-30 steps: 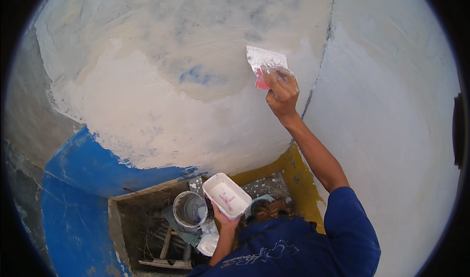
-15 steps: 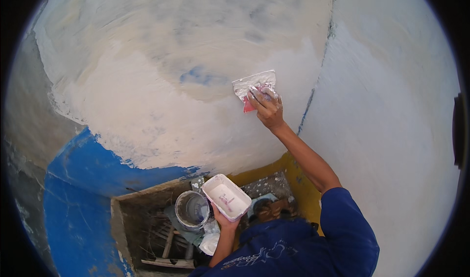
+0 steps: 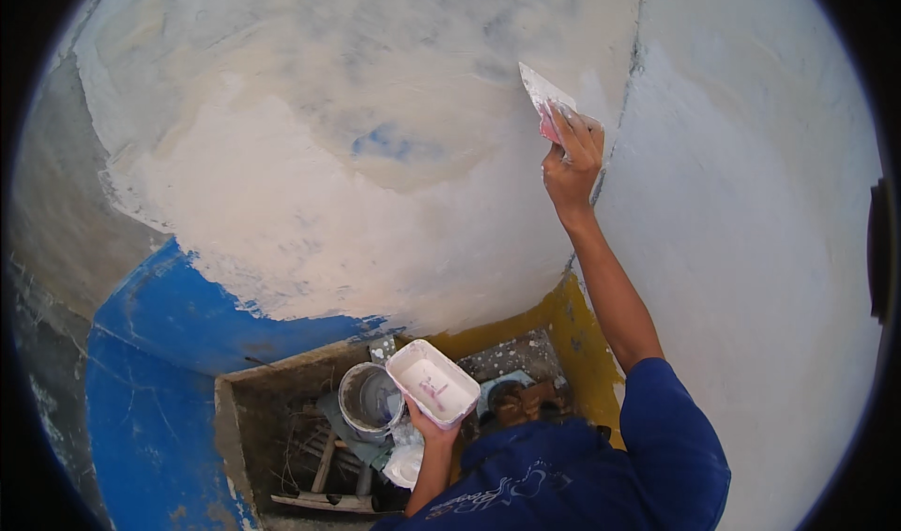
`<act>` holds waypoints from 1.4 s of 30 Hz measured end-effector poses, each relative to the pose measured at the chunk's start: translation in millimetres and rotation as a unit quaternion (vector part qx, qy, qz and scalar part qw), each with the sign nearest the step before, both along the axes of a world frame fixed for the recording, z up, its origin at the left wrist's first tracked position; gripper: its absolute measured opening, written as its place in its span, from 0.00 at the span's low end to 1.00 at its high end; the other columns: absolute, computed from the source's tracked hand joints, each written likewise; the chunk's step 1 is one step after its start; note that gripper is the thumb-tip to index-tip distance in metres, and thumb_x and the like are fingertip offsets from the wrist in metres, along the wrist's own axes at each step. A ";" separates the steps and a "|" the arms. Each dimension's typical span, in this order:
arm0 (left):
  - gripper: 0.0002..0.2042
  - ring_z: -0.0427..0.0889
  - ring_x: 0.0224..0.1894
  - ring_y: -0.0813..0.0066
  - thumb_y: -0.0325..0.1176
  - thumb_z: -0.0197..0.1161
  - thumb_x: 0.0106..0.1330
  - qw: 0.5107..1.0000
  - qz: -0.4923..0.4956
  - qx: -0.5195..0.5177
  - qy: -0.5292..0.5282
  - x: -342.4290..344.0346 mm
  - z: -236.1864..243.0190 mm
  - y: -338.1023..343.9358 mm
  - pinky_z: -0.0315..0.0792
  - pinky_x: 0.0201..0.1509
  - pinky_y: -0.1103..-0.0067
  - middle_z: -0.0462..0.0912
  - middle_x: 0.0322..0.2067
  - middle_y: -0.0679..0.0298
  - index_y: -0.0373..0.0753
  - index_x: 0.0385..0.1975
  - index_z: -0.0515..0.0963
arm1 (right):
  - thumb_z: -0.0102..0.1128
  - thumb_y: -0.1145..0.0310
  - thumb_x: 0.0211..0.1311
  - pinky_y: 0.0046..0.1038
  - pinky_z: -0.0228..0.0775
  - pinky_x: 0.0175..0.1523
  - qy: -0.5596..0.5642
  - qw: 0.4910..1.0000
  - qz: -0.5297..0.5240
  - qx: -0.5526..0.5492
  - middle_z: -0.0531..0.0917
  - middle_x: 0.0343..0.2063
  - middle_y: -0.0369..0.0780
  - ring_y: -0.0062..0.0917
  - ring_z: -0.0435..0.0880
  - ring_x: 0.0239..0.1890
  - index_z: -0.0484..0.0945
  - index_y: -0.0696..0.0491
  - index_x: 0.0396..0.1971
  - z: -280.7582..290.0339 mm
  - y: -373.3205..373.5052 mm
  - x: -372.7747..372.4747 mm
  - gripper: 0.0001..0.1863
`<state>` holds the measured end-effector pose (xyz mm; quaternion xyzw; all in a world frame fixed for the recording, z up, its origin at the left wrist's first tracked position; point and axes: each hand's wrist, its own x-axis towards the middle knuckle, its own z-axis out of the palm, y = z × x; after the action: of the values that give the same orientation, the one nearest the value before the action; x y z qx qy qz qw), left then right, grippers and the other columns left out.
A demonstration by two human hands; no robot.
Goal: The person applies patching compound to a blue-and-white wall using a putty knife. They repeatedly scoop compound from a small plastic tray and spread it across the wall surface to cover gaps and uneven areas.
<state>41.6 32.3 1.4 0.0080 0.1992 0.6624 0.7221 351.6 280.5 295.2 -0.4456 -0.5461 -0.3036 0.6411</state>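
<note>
At the wall's lower left edge runs a blue painted band point(image 3: 155, 386). Beside it sits a concrete box point(image 3: 228, 418), wooden sticks point(image 3: 324, 465) lying inside and a bucket point(image 3: 349, 400) near the right end of its far edge. Next comes a white rectangular tub point(image 3: 441, 370), above the left hand point(image 3: 434, 426), which grips its near left side; the fingers underneath are hidden. Further right, near the right edge of the plastered wall point(image 3: 282, 193), the right hand point(image 3: 574, 160) pinches a red-handled scraper point(image 3: 542, 88), its whitened blade extending up and left beyond the fingers; whether it touches the wall I cannot tell.
</note>
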 end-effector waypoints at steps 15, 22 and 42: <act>0.35 0.72 0.65 0.50 0.63 0.47 0.70 1.000 -0.018 0.015 -0.006 -4.8 2.5 -3.0 0.68 0.67 0.49 0.71 0.64 0.58 0.46 0.70 0.62 | 0.57 0.84 0.38 0.38 0.65 0.52 -0.141 0.987 0.055 -0.060 0.82 0.50 0.39 0.39 0.76 0.49 0.82 0.44 0.56 -76.1 -35.6 -46.7 0.38; 0.34 0.72 0.64 0.49 0.62 0.46 0.71 1.000 -0.016 -0.010 -0.001 -4.8 7.8 -4.9 0.67 0.67 0.49 0.71 0.64 0.57 0.45 0.70 0.62 | 0.58 0.81 0.48 0.38 0.67 0.49 -0.257 0.948 0.050 -0.183 0.79 0.56 0.36 0.34 0.78 0.54 0.80 0.39 0.57 -170.0 -26.5 -36.8 0.33; 0.35 0.72 0.65 0.50 0.63 0.46 0.71 1.000 0.009 0.008 0.003 -3.5 7.7 -3.5 0.67 0.68 0.50 0.71 0.64 0.58 0.46 0.70 0.61 | 0.55 0.85 0.41 0.39 0.71 0.49 -0.167 0.962 0.141 -0.167 0.84 0.47 0.37 0.35 0.80 0.50 0.83 0.47 0.51 -115.6 -53.8 -66.8 0.32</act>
<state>38.1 28.8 9.1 0.0141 0.1963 0.6702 0.7156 284.8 226.7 179.6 -0.4076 -0.7455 -0.1850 0.4938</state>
